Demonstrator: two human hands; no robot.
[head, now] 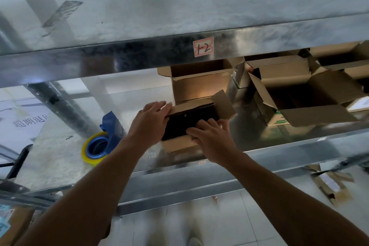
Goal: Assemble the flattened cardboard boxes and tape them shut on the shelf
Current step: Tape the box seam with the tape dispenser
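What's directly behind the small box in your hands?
An open-topped cardboard box stands behind the small box, flaps open. Its base is covered by the small box; its inside floor is hidden.

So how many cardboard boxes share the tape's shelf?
5: a small box under the left hand and right hand, an open box behind it, a large open box to the right, another box behind that, a far-right box. The upper shelf may hide more.

the small box [177, 146] is too dark inside.
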